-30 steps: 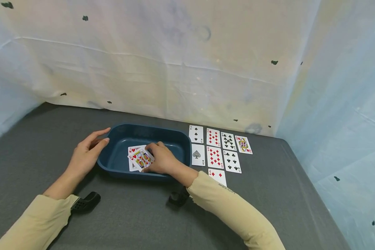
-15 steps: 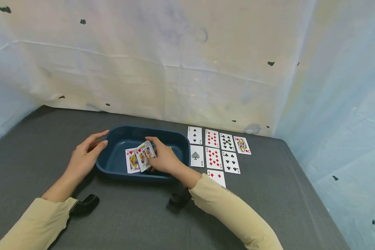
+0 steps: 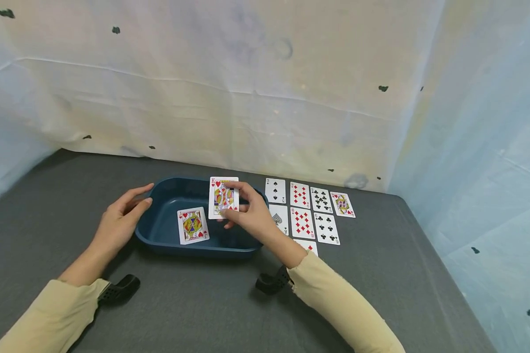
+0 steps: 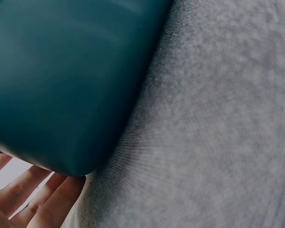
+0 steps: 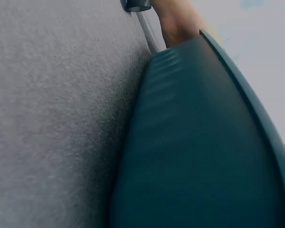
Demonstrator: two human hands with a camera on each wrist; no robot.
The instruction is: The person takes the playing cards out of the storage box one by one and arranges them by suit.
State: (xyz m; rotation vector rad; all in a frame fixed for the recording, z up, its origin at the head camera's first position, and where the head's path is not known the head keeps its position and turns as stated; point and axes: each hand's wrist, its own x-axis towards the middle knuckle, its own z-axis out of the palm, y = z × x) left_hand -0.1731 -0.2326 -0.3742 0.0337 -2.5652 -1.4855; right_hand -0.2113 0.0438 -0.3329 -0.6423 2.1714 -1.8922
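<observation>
A dark blue tray sits on the grey table, its outer wall filling much of the right wrist view. Inside it a jack of hearts lies face up. Over the tray's right part, my right hand pinches a king of hearts by its right side, face up. My left hand rests at the tray's left end, thumb and forefinger at the rim. In the left wrist view its fingers touch the tray's outer corner.
Right of the tray, face-up cards stand in columns: a three of spades above an ace of spades, diamonds, clubs and a queen. My right forearm partly covers the lowest diamond card. A pale cloth hangs behind the table.
The right hand has lifted the king of hearts off the jack and moved it up and to the right. The jack now shows fully. The left hand stays at the tray.
</observation>
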